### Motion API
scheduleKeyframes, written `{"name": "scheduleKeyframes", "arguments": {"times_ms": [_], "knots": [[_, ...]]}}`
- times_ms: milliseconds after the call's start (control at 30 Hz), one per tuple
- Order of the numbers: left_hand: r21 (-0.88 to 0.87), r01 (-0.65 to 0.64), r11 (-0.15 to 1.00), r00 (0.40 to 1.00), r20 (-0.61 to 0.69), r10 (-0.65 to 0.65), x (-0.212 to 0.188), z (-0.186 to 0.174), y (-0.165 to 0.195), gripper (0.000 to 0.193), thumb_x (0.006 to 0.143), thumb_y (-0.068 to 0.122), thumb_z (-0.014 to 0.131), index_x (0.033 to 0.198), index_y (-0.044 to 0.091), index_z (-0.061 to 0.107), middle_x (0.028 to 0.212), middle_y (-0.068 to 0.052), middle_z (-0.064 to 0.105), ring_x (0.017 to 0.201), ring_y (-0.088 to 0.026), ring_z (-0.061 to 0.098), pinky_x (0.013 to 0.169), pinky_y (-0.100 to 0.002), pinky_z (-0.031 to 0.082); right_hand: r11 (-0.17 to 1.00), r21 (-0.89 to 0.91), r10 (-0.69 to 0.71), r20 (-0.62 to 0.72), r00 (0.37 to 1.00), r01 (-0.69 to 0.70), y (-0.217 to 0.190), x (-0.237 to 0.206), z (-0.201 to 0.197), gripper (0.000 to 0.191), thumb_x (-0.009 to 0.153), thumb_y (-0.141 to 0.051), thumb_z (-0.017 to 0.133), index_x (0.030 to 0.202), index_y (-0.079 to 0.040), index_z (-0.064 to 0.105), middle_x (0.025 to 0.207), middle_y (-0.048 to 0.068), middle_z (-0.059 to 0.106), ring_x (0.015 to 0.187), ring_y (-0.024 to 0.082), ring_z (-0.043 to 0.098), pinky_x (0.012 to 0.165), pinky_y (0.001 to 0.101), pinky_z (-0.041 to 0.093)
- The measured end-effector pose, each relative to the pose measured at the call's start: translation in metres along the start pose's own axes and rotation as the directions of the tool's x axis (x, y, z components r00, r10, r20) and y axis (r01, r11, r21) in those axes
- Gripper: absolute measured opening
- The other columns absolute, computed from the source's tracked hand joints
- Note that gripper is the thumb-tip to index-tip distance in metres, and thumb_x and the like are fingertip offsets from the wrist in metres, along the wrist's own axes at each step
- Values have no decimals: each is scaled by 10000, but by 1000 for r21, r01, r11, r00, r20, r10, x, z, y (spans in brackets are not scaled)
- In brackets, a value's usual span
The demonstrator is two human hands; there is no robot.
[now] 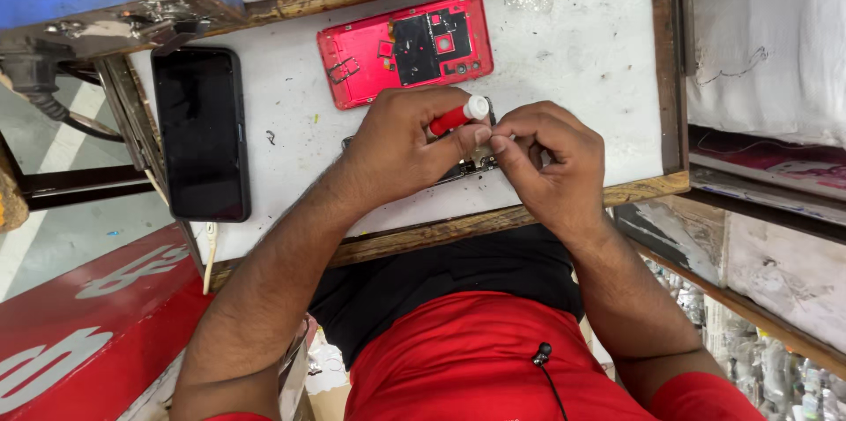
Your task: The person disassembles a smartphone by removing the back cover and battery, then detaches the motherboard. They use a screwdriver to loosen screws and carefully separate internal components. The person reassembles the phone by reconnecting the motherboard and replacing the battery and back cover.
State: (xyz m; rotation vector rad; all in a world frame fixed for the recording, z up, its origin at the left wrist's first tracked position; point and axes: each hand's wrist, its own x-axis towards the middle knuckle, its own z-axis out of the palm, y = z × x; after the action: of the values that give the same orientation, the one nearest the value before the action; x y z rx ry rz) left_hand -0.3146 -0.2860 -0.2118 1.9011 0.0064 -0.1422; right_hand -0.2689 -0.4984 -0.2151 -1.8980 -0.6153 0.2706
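Here, from the head camera, I see both my hands meeting near the front edge of the white-topped wooden-framed desk [564,33]. My left hand [401,143] is curled tight around a small red-handled screwdriver with a white cap [458,114]; its long axis runs across the desk from left to right, capped end up toward my right hand, and the tip is hidden under my fingers. My right hand [551,161] is pinched nearly closed, thumb against forefinger, touching the same spot; whether it has hold of a screw or only steadies the work I cannot tell. Beneath both hands lies a dark, opened phone body [463,170], mostly covered, only a sliver showing between my palms, so it sits directly under the screwdriver and equally near to either hand. Farther back, toward the desk's rear edge, a red plastic phone back cover with a black inner patch [405,49] lies flat, well apart from my knuckles. At the desk's left edge a black slab phone with a dark screen [201,132] lies lengthwise, face up.
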Motion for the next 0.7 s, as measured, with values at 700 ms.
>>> {"name": "scheduleKeyframes", "arguments": {"times_ms": [700], "knots": [[493, -136, 859, 983, 174, 57, 10, 43, 13, 229, 835, 176, 738, 1051, 99, 725, 947, -79, 660, 744, -312, 705, 624, -456, 564, 795, -527, -243, 178, 953, 301, 35, -45, -41, 235, 853, -113, 837, 1083, -109, 788, 1129, 42, 734, 989, 219, 639, 833, 388, 477]]}}
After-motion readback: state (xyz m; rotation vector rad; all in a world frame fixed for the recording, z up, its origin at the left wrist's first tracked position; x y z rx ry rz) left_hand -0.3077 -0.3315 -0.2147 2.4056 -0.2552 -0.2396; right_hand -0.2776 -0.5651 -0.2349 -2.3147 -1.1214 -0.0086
